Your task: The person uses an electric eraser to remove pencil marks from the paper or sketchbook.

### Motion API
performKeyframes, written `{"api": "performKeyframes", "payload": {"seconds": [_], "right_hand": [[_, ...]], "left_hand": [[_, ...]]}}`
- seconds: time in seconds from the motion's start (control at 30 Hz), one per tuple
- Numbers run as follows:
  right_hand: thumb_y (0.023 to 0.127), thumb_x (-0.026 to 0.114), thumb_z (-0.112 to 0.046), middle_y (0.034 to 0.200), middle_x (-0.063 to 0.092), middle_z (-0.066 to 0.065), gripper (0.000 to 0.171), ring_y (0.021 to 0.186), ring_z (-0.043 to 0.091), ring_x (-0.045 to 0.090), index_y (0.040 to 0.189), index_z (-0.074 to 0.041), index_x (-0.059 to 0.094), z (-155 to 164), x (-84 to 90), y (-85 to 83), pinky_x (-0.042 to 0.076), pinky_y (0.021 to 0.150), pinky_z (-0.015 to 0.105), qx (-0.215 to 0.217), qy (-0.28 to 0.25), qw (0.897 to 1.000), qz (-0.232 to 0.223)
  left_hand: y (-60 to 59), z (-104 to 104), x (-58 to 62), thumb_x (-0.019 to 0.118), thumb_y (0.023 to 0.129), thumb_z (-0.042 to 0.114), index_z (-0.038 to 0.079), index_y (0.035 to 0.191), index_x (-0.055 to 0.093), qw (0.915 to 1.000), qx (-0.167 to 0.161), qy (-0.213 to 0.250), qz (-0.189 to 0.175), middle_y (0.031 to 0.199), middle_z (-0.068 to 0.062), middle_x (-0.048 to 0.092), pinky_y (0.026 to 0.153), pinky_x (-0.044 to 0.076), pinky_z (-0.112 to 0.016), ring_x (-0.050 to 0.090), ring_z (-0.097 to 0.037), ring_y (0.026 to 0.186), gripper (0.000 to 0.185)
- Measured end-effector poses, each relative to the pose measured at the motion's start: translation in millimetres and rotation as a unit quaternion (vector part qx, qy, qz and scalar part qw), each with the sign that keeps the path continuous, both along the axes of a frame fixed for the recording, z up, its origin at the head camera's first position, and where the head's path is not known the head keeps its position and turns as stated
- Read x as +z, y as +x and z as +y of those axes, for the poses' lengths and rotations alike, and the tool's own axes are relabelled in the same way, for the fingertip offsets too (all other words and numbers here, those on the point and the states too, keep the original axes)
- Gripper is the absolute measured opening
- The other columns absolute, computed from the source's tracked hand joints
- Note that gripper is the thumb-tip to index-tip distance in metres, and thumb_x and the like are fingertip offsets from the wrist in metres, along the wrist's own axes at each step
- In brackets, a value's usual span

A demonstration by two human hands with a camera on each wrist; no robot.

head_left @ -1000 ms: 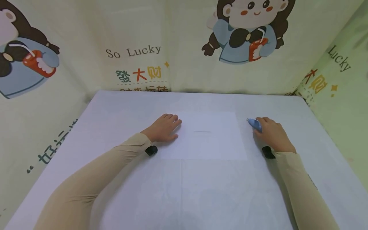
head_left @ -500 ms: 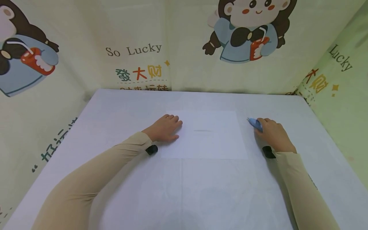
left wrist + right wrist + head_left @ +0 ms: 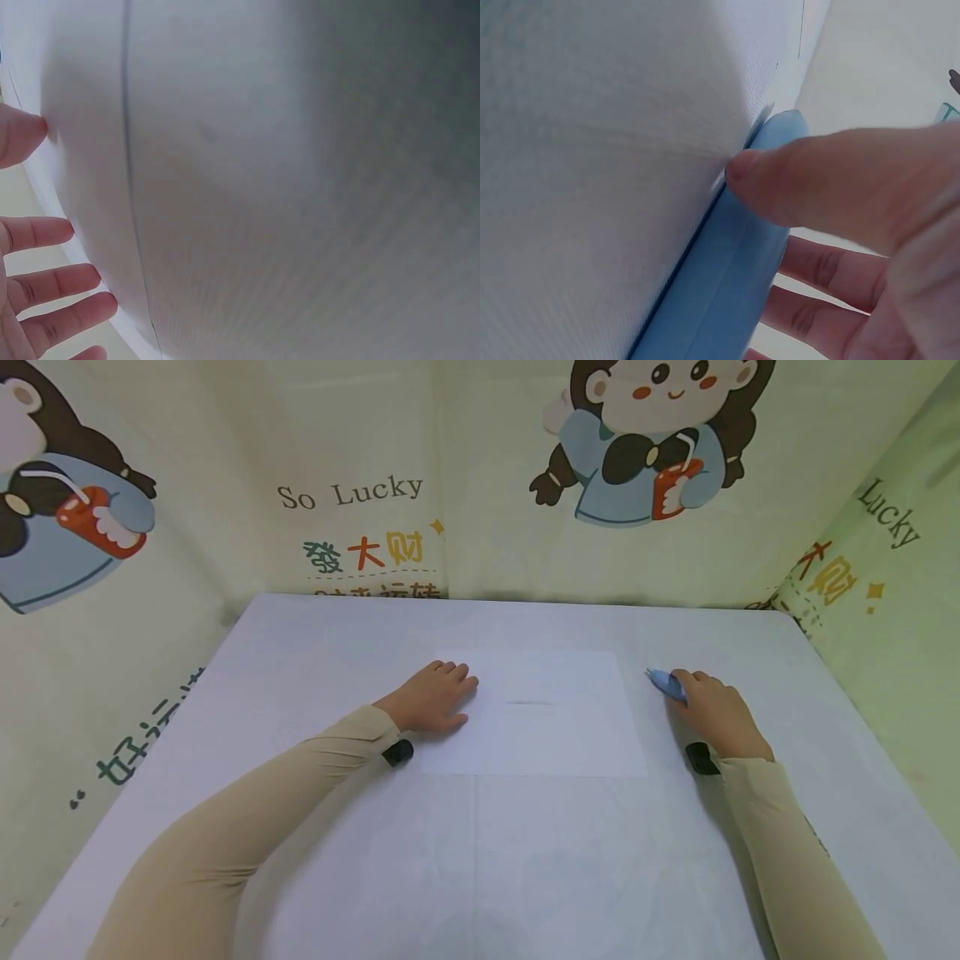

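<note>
A white sheet of paper (image 3: pixel 555 727) lies on the white table (image 3: pixel 480 860), with a short faint grey mark (image 3: pixel 528 702) near its middle. My left hand (image 3: pixel 435 697) rests flat on the sheet's left edge, its fingers (image 3: pixel 45 289) straight and spread. My right hand (image 3: pixel 712 710) sits on the table just right of the sheet and grips a small light-blue plastic tool (image 3: pixel 663 681), whose tip points toward the sheet's far right corner. In the right wrist view my thumb (image 3: pixel 817 184) presses on the blue tool (image 3: pixel 720 285) and the other fingers curl behind it.
Cream curtains printed with cartoon figures and the words "So Lucky" (image 3: pixel 348 493) close in the table at the back and on both sides. Both forearms wear beige sleeves (image 3: pixel 247 810).
</note>
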State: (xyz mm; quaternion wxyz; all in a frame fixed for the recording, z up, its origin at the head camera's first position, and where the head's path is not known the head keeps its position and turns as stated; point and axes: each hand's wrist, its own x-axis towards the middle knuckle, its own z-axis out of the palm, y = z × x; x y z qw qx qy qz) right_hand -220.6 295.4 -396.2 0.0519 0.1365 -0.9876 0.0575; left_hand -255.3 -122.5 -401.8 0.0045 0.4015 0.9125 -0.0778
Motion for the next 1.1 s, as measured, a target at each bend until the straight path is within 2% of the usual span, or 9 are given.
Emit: {"api": "performKeyframes", "payload": {"seconds": [0.17, 0.4, 0.87, 1.1], "right_hand": [[0.084, 0.061, -0.002, 0.104, 0.059, 0.034, 0.040, 0.091, 0.048, 0.059, 0.120, 0.011, 0.048, 0, 1.7, 0.7, 0.045, 0.071, 0.059, -0.001, 0.001, 1.000, -0.001], [0.085, 0.059, -0.002, 0.104, 0.059, 0.034, 0.039, 0.090, 0.049, 0.059, 0.121, 0.012, 0.049, -2, 3.2, 0.2, 0.046, 0.073, 0.059, 0.000, 0.002, 1.000, -0.008], [0.085, 0.059, -0.002, 0.102, 0.059, 0.034, 0.037, 0.088, 0.049, 0.059, 0.118, 0.012, 0.051, -1, 0.7, 2.8, 0.046, 0.071, 0.060, 0.003, -0.007, 1.000, 0.008], [0.086, 0.059, -0.003, 0.101, 0.059, 0.034, 0.036, 0.089, 0.049, 0.059, 0.116, 0.014, 0.051, -2, 2.0, 1.4, 0.045, 0.072, 0.060, -0.012, -0.004, 1.000, 0.000]], "left_hand": [[1.8, 1, 1.0, 0.058, 0.087, 0.039, 0.008, 0.123, 0.049, 0.9999, 0.000, 0.009, -0.004, 0.114, -0.011, 0.053, 0.094, 0.042, -0.043, 0.053, -0.027, 0.102, 0.048], [5.6, 2, 2.7, 0.057, 0.088, 0.039, 0.009, 0.125, 0.050, 0.9998, 0.013, -0.007, -0.010, 0.115, -0.012, 0.055, 0.096, 0.042, -0.043, 0.054, -0.028, 0.104, 0.048], [15.3, 4, 4.9, 0.055, 0.089, 0.039, 0.009, 0.124, 0.051, 0.9994, 0.027, -0.023, 0.005, 0.118, -0.011, 0.057, 0.094, 0.044, -0.042, 0.057, -0.026, 0.106, 0.046], [16.1, 5, 3.2, 0.056, 0.089, 0.038, 0.008, 0.124, 0.051, 0.9991, 0.036, -0.018, 0.010, 0.120, -0.011, 0.057, 0.094, 0.044, -0.042, 0.057, -0.027, 0.106, 0.046]]}}
